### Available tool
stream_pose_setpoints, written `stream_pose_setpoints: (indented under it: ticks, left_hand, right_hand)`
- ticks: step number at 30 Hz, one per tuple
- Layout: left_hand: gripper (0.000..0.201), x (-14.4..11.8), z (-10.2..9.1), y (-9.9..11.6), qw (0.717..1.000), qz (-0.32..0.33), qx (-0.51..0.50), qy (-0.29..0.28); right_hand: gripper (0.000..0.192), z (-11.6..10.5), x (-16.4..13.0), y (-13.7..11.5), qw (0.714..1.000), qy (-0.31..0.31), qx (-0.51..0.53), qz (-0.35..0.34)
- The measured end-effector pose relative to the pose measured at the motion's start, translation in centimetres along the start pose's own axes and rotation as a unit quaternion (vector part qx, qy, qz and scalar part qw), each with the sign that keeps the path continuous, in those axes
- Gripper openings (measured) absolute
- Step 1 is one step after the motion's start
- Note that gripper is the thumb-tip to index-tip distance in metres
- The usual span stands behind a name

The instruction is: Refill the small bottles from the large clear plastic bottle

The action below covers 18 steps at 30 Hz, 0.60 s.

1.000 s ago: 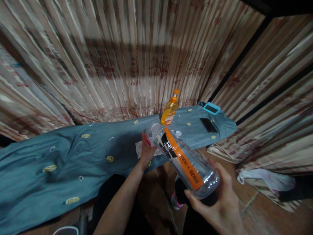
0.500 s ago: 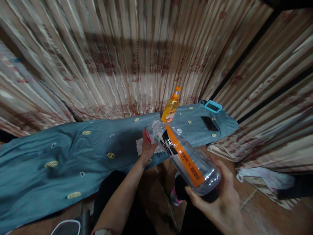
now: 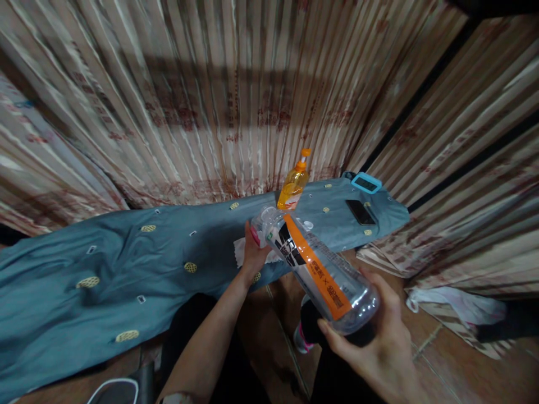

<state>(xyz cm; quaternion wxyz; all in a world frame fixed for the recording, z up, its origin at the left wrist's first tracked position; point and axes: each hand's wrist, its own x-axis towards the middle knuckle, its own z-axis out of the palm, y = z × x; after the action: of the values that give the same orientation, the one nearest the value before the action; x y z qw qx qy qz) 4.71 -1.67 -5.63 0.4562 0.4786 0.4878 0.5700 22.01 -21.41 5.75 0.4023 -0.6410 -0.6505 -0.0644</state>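
Observation:
In my right hand [image 3: 379, 336] is a large clear plastic bottle [image 3: 324, 275] with an orange and black label. My fingers and thumb grip it by its base. It slants, with its neck pointing down and away to the left, at a small clear container [image 3: 259, 227] with a pink part. My left hand [image 3: 255, 255] is wrapped round that container. Whether the two mouths touch, I cannot tell. Beneath my left hand lies a white tissue [image 3: 239, 252]. A small white cap [image 3: 308, 225] rests on the cloth behind the large bottle.
A patterned blue-green cloth [image 3: 168, 247] covers the long narrow surface. On it stand an orange pump bottle [image 3: 293, 188], a dark phone [image 3: 360, 212] and a blue-framed device [image 3: 366, 183]. Pleated curtains [image 3: 189, 112] hang behind. A white plastic bag [image 3: 458, 306] lies at the right.
Almost nothing differs. Both hands keep their hold, and the large bottle stays tilted at nearly the same angle; the view has shifted very slightly.

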Motion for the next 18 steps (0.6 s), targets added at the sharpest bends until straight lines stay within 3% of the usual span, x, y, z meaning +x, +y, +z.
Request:
stream_pose_setpoints:
  ticks: [18]
  left_hand:
    - [0.097,0.10,-0.05,-0.14,1.000,-0.013,0.000,-0.012]
  right_hand:
    - [0.082,0.20,-0.12,-0.16,1.000,-0.002,0.008,0.005]
